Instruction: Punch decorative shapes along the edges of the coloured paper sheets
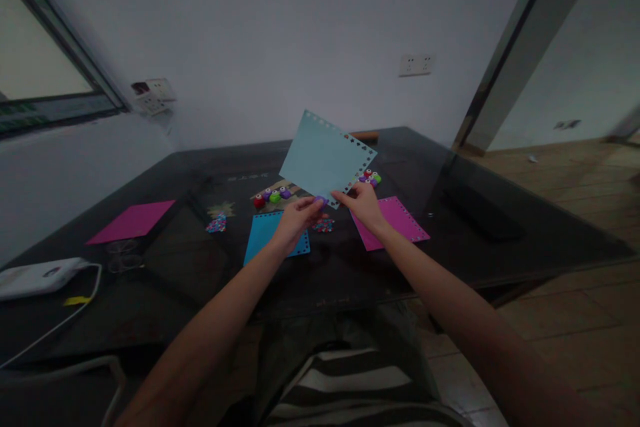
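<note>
A pale blue sheet of paper, with small shaped holes punched along its edges, is held up tilted above the table. At its lower corner, my left hand is closed on a small purple craft punch. My right hand pinches the sheet near its lower right edge. Below my left hand lies a bright blue sheet with punched edges. A pink sheet, punched too, lies under my right hand. Several red, green and purple punches stand left of the held sheet, and more punches stand behind my right hand.
Bits of coloured confetti lie in small piles, one at the left and one by the left hand. Farther left are another pink sheet and a white power strip with a cable. A dark flat object lies at right.
</note>
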